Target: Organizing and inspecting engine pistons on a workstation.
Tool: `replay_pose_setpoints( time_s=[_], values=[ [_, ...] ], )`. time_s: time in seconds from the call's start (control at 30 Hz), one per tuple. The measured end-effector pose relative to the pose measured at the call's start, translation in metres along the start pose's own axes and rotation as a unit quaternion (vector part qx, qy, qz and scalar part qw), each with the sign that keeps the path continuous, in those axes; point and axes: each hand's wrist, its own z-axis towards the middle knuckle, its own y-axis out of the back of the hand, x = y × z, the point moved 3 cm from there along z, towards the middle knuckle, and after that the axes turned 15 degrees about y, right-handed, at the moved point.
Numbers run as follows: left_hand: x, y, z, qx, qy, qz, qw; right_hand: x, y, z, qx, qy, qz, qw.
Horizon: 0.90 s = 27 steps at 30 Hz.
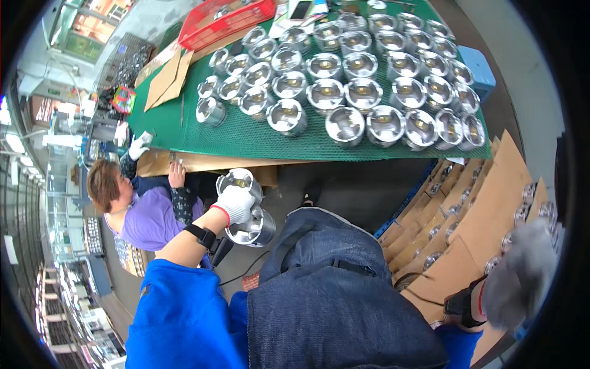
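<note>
Evidently the white-gloved left hand (236,204) has its fingers clamped on two metal pistons (261,227), one just beyond them, one nearer, short of the table (163,131); the blurred right hand's (519,277) fingers I cannot tell.

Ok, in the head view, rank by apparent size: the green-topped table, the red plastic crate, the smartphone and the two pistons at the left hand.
1. Green-topped table
2. Red plastic crate
3. Upper piston and lower piston: too alike to rank, with the left hand partly covering them
4. Smartphone
</note>
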Motion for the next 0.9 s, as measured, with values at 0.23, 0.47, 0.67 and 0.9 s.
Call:
replay_pose_setpoints(
  time_s=[0.23, 0.47, 0.67, 0.9],
  values=[
    [0.086, -0.045, 0.013, 0.106, 0.050, -0.038, 0.992, 0.055, -0.165, 0.224, 0.034, 0.029, 0.043, 0.998],
    [0.146, 0.003, 0.066, 0.018, -0.016, -0.071, 0.997, 0.056, -0.169, 0.212, 0.027, 0.038, 0.062, 0.997],
    [0.169, 0.022, 0.135, -0.072, -0.071, -0.087, 0.991, 0.082, -0.242, 0.275, 0.007, 0.017, 0.019, 1.000],
    [0.154, 0.022, 0.219, -0.187, -0.074, -0.104, 0.974, 0.092, -0.254, 0.191, -0.026, -0.289, -0.094, 0.953]
  ],
)
